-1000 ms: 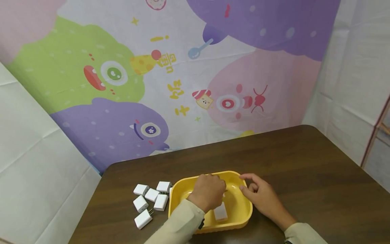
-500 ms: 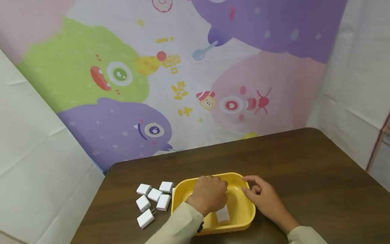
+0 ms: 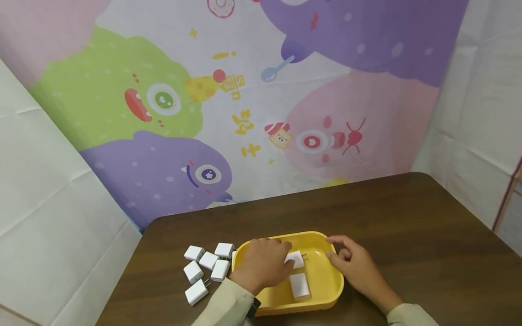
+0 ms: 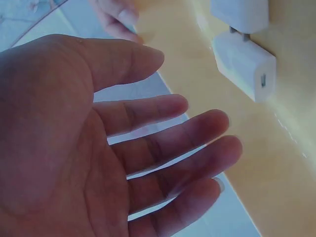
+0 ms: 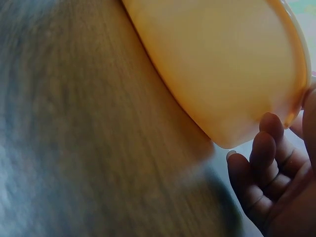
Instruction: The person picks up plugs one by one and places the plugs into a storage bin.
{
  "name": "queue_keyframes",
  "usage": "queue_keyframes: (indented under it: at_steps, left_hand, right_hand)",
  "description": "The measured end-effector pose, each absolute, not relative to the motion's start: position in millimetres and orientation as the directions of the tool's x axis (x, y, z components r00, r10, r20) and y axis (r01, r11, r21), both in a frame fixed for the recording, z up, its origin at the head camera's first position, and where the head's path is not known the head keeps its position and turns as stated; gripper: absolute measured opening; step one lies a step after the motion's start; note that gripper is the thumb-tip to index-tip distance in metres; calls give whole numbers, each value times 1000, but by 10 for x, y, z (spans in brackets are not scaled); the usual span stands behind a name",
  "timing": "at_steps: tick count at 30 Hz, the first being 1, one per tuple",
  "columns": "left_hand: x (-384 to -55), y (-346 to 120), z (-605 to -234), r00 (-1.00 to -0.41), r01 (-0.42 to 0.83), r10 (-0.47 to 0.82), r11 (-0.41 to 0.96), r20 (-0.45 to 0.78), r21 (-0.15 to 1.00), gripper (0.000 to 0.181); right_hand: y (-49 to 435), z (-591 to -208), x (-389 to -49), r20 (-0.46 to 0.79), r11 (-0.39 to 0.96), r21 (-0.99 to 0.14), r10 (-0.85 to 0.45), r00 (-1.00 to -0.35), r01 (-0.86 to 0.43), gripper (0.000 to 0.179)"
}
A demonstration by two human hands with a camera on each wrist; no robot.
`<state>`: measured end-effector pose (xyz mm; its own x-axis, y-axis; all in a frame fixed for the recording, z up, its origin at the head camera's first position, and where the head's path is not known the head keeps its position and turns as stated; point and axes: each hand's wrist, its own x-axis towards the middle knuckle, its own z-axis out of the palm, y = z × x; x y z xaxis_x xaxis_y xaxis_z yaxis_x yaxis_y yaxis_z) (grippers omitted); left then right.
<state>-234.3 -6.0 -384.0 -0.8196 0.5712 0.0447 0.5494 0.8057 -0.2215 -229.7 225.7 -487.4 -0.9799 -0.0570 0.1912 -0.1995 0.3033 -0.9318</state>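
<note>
Fingers [image 4: 182, 131] of the left hand [image 3: 263, 265] are spread loosely above a yellow plastic tray [image 3: 324, 290], while the right hand [image 3: 356, 267] grips its rim with bent fingers and thumb. Two white USB wall chargers [image 3: 299, 286] lie inside, near the left hand. Other chargers [image 3: 220, 270] cluster on the brown counter [image 3: 387, 217], left of the tray.

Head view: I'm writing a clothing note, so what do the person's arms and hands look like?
The left sleeve and right sleeve are light beige. A black band, its kind unclear, shows by the left cuff. The left hand and right hand wear no gloves.
</note>
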Motion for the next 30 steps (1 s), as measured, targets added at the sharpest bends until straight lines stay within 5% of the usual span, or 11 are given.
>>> queue_keyframes:
  at_steps: [13,30]
  left_hand:
    - [-2233,-602,-3799,-756,542,536,834,376,-98,17]
    - [-1968,-1232,-4058,-853,355,312,935,418,26,2]
  right_hand:
    - [2249,-4878,-2313,186,308,-931,-62,-981,-196,30]
    - [2242,-4903,-2321,222,310,-922,-72,-973,-233,30]
